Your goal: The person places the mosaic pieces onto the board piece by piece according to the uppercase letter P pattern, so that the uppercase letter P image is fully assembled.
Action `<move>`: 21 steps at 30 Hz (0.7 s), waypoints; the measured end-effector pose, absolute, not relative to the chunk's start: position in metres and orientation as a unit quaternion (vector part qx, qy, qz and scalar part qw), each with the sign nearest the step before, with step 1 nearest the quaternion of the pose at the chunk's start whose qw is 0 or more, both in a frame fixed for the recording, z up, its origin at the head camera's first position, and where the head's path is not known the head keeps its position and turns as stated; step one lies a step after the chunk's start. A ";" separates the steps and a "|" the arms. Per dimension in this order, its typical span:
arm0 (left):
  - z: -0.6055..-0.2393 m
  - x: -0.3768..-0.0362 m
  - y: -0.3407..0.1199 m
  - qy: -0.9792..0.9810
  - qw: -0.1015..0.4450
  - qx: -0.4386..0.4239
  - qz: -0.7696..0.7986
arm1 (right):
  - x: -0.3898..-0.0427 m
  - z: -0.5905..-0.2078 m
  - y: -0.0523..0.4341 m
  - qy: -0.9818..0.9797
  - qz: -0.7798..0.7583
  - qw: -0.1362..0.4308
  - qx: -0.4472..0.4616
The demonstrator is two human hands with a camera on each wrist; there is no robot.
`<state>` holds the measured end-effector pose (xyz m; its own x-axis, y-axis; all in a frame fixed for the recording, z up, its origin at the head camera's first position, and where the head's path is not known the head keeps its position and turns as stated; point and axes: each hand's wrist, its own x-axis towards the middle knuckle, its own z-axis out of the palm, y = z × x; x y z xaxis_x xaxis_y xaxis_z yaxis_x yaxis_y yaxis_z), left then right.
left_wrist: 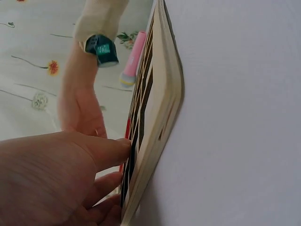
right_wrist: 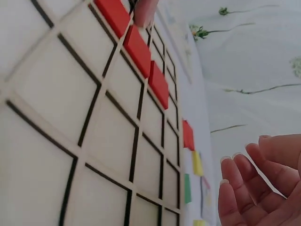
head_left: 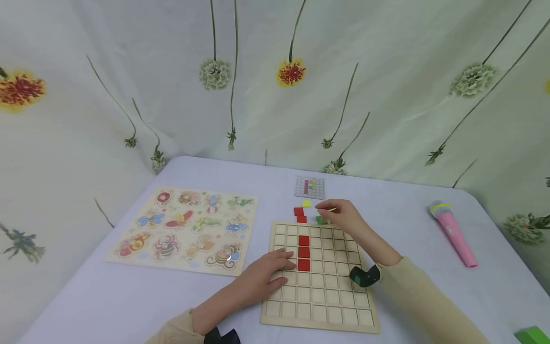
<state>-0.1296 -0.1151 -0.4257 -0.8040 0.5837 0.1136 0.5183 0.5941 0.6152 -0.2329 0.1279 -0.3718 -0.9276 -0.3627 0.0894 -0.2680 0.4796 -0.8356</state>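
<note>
A wooden grid board [head_left: 320,325] lies flat on the table, with a column of three red tiles [head_left: 303,252] set in its squares. My left hand [head_left: 262,277] rests on the board's left side, its fingertips beside the red tiles and the thumb [left_wrist: 110,151] on the board near its rim. Past the board's far edge hovers my right hand [head_left: 343,215], fingers loosely bent and nothing visible in them in the right wrist view [right_wrist: 263,188]. Beneath and beside it lie a green tile [head_left: 321,220], a yellow tile [head_left: 306,203] and loose red tiles [head_left: 298,211].
A small card [head_left: 310,187] with a coloured grid pattern lies behind the loose tiles. To the left is a wooden insect puzzle board [head_left: 142,269]. A pink toy microphone [head_left: 457,239] lies at the right, and a green block [head_left: 533,336] sits in the near right corner.
</note>
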 end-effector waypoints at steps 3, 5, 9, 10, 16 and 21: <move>-0.426 -0.130 -0.116 0.888 0.045 0.314 0.334 | -0.251 -0.382 0.119 0.859 -0.484 0.071 -0.153; -0.426 -0.130 -0.116 0.886 0.040 0.318 0.336 | -0.259 -0.386 0.112 0.868 -0.463 0.075 -0.163; -0.427 -0.131 -0.117 0.885 0.033 0.321 0.336 | -0.272 -0.391 0.098 0.884 -0.411 0.083 -0.204; -0.427 -0.131 -0.117 0.884 0.035 0.320 0.338 | -0.275 -0.392 0.095 0.888 -0.398 0.084 -0.213; -0.428 -0.131 -0.116 0.883 0.035 0.323 0.339 | -0.284 -0.400 0.087 0.913 -0.346 0.053 -0.208; -0.426 -0.131 -0.117 0.884 0.030 0.323 0.336 | -0.284 -0.402 0.085 0.916 -0.347 0.038 -0.199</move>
